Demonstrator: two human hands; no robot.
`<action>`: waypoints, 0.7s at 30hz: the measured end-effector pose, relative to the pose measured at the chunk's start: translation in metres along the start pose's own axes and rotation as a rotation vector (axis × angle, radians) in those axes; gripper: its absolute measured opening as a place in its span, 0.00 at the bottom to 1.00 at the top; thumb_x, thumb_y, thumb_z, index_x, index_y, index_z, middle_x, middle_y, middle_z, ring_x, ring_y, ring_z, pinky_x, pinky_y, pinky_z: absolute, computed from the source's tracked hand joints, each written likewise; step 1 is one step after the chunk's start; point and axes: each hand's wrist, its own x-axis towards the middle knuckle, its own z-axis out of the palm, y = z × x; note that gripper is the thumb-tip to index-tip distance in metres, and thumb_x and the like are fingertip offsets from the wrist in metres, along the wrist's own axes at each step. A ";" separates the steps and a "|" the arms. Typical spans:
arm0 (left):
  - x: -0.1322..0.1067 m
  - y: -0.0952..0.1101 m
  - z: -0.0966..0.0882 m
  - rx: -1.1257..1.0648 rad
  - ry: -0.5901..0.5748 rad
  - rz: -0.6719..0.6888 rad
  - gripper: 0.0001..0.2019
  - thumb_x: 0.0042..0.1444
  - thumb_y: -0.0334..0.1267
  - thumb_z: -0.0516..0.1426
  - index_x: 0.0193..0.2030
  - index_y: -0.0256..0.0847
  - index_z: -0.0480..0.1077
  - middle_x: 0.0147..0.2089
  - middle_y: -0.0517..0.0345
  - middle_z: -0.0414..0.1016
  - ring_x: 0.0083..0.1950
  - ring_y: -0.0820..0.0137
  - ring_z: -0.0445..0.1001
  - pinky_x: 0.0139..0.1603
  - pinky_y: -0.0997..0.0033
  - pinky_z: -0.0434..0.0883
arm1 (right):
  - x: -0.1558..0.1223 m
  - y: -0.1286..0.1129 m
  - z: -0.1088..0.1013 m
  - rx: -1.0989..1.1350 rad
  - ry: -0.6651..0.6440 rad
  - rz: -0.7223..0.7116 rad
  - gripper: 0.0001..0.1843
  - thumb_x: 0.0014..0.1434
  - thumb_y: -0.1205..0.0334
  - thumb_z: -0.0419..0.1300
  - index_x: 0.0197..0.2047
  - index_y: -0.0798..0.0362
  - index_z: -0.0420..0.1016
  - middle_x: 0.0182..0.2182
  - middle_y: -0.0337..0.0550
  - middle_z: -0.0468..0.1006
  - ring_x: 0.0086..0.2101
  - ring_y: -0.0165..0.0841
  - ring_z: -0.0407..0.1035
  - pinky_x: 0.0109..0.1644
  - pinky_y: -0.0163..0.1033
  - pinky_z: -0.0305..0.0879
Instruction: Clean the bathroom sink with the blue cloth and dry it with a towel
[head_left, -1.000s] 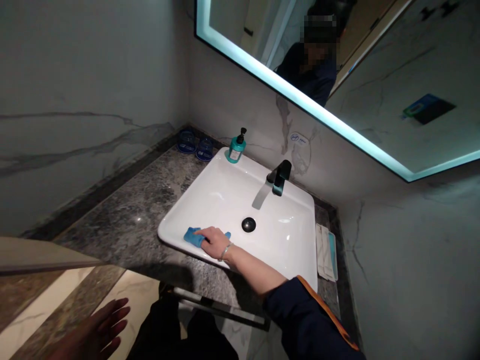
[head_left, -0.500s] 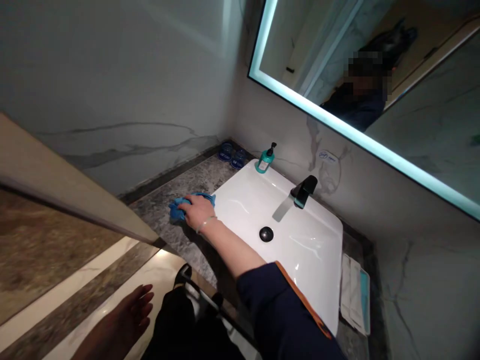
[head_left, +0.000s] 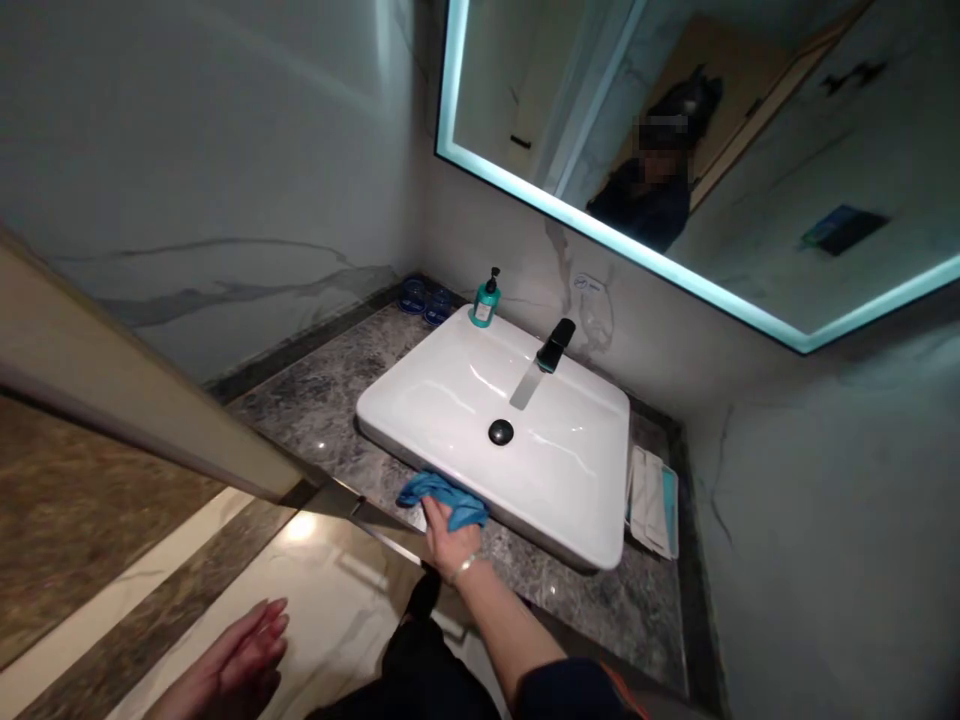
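Currently my right hand (head_left: 448, 540) sits low in the middle of the frame, fingers curled down over a blue cloth (head_left: 442, 493) and gripping it in a bunch. A thin bracelet (head_left: 465, 568) rings the wrist just below. The cloth lies on the narrow front strip of the grey stone desk (head_left: 315, 410), right at the foot of the sink's front wall; part of it spreads out to the left of my fingers.

My left hand (head_left: 240, 668) is in the lower left corner, above the pale floor (head_left: 330, 590). It is flat and open with the fingers stretched out together, it holds nothing, and it is well apart from the desk.

The white sink (head_left: 600, 400) fills the centre of the frame, standing on top of the desk. A round black drain (head_left: 500, 432) sits in the middle of the basin and a black tap (head_left: 555, 345) stands at the back rim above it. A teal soap bottle (head_left: 486, 300) stands upright on the sink's back left corner, and two small blue cups (head_left: 424, 298) are just to its left, against the wall. Flat white packets (head_left: 654, 500) lie on the desk just right of the sink. A mirror (head_left: 750, 180) with a glowing edge takes up the upper right.
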 end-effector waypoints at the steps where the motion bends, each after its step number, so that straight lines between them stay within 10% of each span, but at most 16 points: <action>1: 0.000 0.004 -0.002 0.017 -0.011 0.010 0.26 0.34 0.20 0.63 0.43 0.44 0.72 0.36 0.61 0.80 0.29 0.66 0.78 0.24 0.72 0.77 | -0.031 0.023 -0.004 -0.026 0.058 0.112 0.28 0.66 0.64 0.53 0.68 0.45 0.65 0.64 0.50 0.71 0.64 0.49 0.63 0.69 0.58 0.57; 6: -0.014 0.005 -0.029 -0.021 0.025 -0.072 0.06 0.61 0.30 0.54 0.38 0.39 0.72 0.27 0.61 0.74 0.19 0.72 0.72 0.15 0.77 0.69 | -0.186 0.103 -0.044 -0.217 0.250 0.788 0.22 0.65 0.59 0.50 0.58 0.54 0.75 0.54 0.59 0.77 0.48 0.47 0.75 0.48 0.47 0.72; 10: -0.019 -0.023 -0.100 -0.048 -0.010 -0.063 0.06 0.63 0.31 0.55 0.41 0.38 0.74 0.30 0.61 0.74 0.21 0.73 0.72 0.17 0.77 0.71 | -0.236 0.101 -0.081 -0.215 0.456 1.246 0.26 0.64 0.59 0.46 0.58 0.64 0.71 0.51 0.76 0.74 0.52 0.59 0.72 0.43 0.54 0.70; 15: -0.015 -0.065 -0.201 -0.213 -0.020 -0.045 0.06 0.60 0.33 0.59 0.43 0.39 0.76 0.35 0.59 0.76 0.29 0.71 0.76 0.25 0.74 0.75 | -0.151 0.018 -0.071 -0.162 0.322 1.051 0.27 0.61 0.59 0.45 0.56 0.66 0.72 0.49 0.81 0.73 0.47 0.62 0.74 0.43 0.58 0.68; 21: -0.012 -0.105 -0.255 -0.273 0.035 0.009 0.09 0.63 0.38 0.59 0.48 0.41 0.76 0.46 0.54 0.78 0.38 0.71 0.77 0.30 0.76 0.75 | -0.028 -0.151 0.054 0.155 -0.095 0.611 0.18 0.55 0.61 0.55 0.46 0.58 0.77 0.39 0.50 0.80 0.43 0.40 0.74 0.46 0.39 0.70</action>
